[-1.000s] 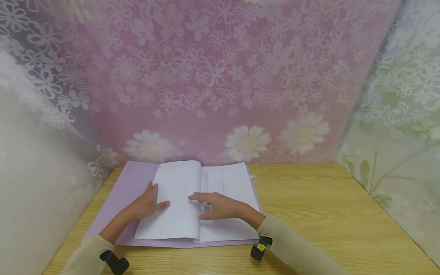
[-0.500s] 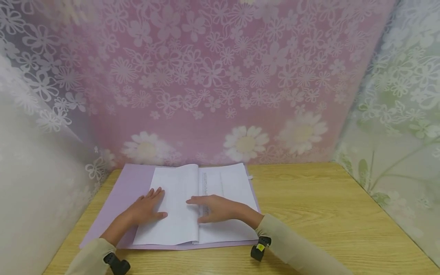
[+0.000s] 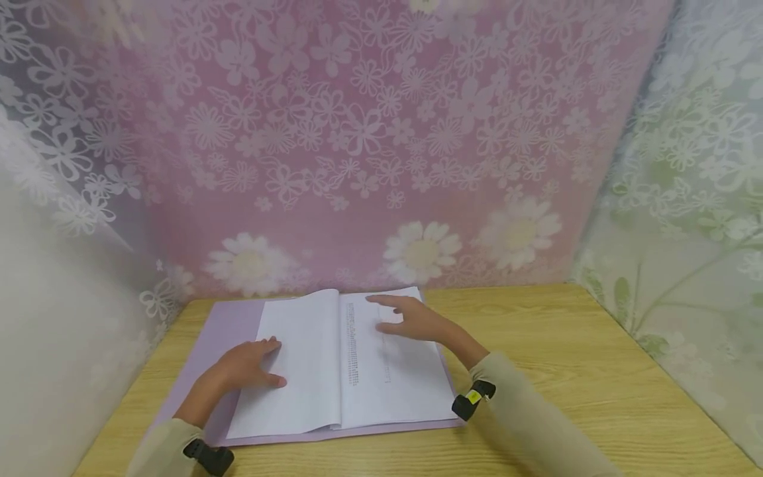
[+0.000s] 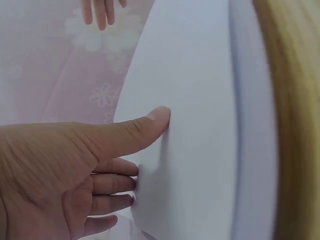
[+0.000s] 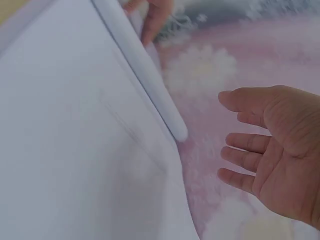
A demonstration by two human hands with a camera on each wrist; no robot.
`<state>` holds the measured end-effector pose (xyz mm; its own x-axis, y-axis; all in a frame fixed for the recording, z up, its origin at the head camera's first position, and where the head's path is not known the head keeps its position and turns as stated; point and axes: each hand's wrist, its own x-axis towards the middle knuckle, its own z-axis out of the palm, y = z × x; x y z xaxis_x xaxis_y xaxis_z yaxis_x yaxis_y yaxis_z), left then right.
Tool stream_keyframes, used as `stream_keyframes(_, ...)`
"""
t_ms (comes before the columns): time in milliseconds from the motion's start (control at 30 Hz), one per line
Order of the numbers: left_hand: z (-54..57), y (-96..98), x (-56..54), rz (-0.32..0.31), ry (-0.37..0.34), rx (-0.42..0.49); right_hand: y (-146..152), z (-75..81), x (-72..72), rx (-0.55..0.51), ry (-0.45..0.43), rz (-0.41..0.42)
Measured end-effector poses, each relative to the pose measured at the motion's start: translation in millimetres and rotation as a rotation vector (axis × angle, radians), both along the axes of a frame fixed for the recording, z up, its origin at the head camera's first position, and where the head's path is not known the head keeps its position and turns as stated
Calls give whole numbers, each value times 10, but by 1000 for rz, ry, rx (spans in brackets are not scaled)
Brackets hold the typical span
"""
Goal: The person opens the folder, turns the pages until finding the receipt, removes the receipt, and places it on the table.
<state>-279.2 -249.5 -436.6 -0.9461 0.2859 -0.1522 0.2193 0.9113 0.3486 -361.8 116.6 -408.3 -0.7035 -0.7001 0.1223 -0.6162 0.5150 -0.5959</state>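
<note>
A lilac folder (image 3: pixel 229 324) lies open with a stack of white sheets in it. The left-hand page (image 3: pixel 304 371) is turned over and bulges in a soft curve along the fold. My left hand (image 3: pixel 250 364) rests on this page near its outer edge; the thumb and fingertips meet the paper in the left wrist view (image 4: pixel 75 170). Over the upper part of the right-hand page (image 3: pixel 405 391), which carries columns of small print, is my right hand (image 3: pixel 414 319). Its fingers are extended and hold nothing, as the right wrist view shows the hand (image 5: pixel 280 150) beside the paper.
The folder lies on a light wooden table (image 3: pixel 536 344). A pink floral sheet (image 3: pixel 381 165) stands upright behind the table, with pale patterned sheets (image 3: pixel 685 232) at the sides. Black wrist straps (image 3: pixel 473 399) sit on both sleeves.
My right hand has left the fold and moved right and away, over the upper right-hand page, uncovering its print. My left hand has slid slightly nearer on the turned page.
</note>
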Motion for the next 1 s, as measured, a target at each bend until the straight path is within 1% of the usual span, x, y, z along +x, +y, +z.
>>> stream_keyframes(100, 21, 0, -28, 3, 10, -15, 191, -5, -145, -56, -14, -60)
stream_keyframes(200, 42, 11, -53, 8, 18, -32, 376, -17, -259, -114, -38, -104)
stream_keyframes(300, 53, 25, -69, 13, 21, -39, 526, -36, -319, -155, -79, -135)
stream_keyframes(400, 51, 34, -74, 24, 19, -39, 625, -72, -345, -178, -92, -153)
stream_keyframes(467, 36, 29, -83, 29, 20, -41, 648, -74, -338, -190, -85, -157)
stream_keyframes(667, -7, 10, -108, 37, 23, -42, 691, -251, -440, -199, -89, -187)
stream_keyframes(700, -7, 11, -106, 38, 23, -41, 705, -314, -484, -203, -99, -191)
stream_keyframes(767, -2, 16, -98, 37, 25, -38, 708, -372, -508, -205, -105, -196)
stream_keyframes(1000, 14, 30, -86, 39, 30, -36, 696, -492, -598, -162, -143, -252)
